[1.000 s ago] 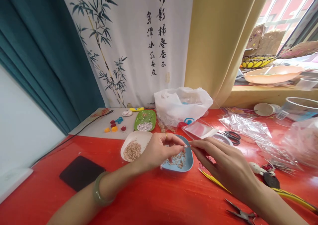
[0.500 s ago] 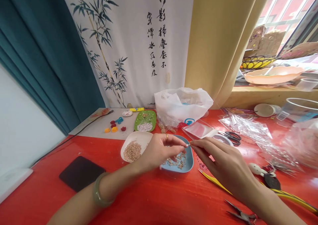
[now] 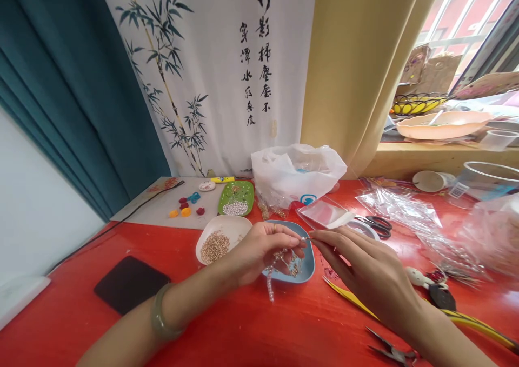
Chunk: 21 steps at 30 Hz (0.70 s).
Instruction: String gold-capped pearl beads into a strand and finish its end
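Observation:
Above the blue tray (image 3: pixel 308 272), my left hand (image 3: pixel 270 248) is closed in a pinch on a string of beads (image 3: pixel 270 287). Its pale, clear beads dangle below the palm, past the tray's near edge. My right hand (image 3: pixel 359 261) is closed too, thumb and forefinger pressed together on a tiny thin end right beside the left fingertips; what it is I cannot make out. Small gold and clear beads (image 3: pixel 297 267) lie in the blue tray, partly covered by my left hand. Behind my left wrist, a white dish (image 3: pixel 206 227) holds gold beads (image 3: pixel 214 247).
Yellow tweezers (image 3: pixel 351 298) and pliers (image 3: pixel 389 348) lie near my right forearm. Black scissors (image 3: pixel 377 225) rest behind the right hand. At the back are a green tray (image 3: pixel 248 189) of white beads and a white plastic bag (image 3: pixel 279 172). A black pad (image 3: pixel 132 284) lies left.
My left hand has turned and closed more around the beads, and a length of the string now hangs below it. The right hand stays almost in place, fingertips still pinched.

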{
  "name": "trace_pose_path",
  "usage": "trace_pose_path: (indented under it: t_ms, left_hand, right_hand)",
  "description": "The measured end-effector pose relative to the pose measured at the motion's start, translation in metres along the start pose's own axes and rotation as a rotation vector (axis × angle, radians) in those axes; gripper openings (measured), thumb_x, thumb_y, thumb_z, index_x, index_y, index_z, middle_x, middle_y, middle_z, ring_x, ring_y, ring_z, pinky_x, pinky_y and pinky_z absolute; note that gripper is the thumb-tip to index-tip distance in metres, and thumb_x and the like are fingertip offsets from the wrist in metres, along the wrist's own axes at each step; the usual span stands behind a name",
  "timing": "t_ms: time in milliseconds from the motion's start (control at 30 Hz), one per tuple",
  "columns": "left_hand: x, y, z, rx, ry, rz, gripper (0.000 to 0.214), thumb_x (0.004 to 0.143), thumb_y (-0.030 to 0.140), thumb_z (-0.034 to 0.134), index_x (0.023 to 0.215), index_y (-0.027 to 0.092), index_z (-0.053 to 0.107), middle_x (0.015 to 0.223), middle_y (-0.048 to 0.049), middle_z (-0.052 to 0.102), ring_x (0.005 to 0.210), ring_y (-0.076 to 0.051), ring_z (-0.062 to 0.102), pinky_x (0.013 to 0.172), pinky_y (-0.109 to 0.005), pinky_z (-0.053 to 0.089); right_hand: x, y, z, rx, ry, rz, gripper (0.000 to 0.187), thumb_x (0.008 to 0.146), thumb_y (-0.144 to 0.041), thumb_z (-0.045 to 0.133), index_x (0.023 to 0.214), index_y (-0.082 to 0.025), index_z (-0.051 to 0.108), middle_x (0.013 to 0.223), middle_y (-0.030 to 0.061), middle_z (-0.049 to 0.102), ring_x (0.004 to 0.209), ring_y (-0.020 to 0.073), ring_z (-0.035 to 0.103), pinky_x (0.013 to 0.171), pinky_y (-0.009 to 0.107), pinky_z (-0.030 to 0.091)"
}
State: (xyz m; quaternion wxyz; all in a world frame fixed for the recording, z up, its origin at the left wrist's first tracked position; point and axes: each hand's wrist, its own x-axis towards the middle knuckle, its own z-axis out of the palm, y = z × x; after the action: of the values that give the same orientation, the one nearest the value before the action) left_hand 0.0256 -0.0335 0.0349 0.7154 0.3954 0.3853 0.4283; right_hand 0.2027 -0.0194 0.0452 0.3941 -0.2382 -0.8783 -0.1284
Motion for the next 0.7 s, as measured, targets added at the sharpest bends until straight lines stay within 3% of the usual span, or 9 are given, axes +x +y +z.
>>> trace_pose_path:
  t_ms: [233,400,700]
  left_hand:
    - [-0.0013,0.0016,0.0011,-0.005,-0.037,-0.005,0.019,0.065,0.021,0.061,0.082,0.013,0.061,0.06,-0.0021,0.059,0.047,-0.007,0.047,0.042,-0.019,0.04]
    - [0.0,0.0009,0.0009,0.04,-0.031,0.024,0.018,0.064,0.027,0.064,0.071,0.012,0.06,0.058,-0.0022,0.059,0.044,-0.006,0.046,0.042,-0.019,0.041]
    - [-0.0015,0.0017,-0.0003,0.036,-0.058,-0.016,0.011,0.064,0.021,0.063,0.068,0.012,0.059,0.058,-0.0027,0.06,0.044,-0.006,0.048,0.042,-0.018,0.041]
  right_hand:
    - [-0.0014,0.0016,0.0028,0.027,-0.044,0.009,0.016,0.085,-0.014,0.042,0.082,-0.012,0.058,0.067,0.0042,0.065,0.056,0.0129,0.059,0.048,0.025,0.044]
    - [-0.0022,0.0015,0.0033,0.089,-0.089,0.021,0.017,0.086,-0.016,0.04,0.084,-0.014,0.057,0.067,0.0035,0.064,0.057,0.0117,0.058,0.051,0.024,0.045]
    - [0.0017,0.0003,0.0026,0.056,-0.106,0.061,0.023,0.088,-0.019,0.035,0.079,-0.015,0.056,0.064,0.0031,0.063,0.054,0.0119,0.057,0.048,0.024,0.043]
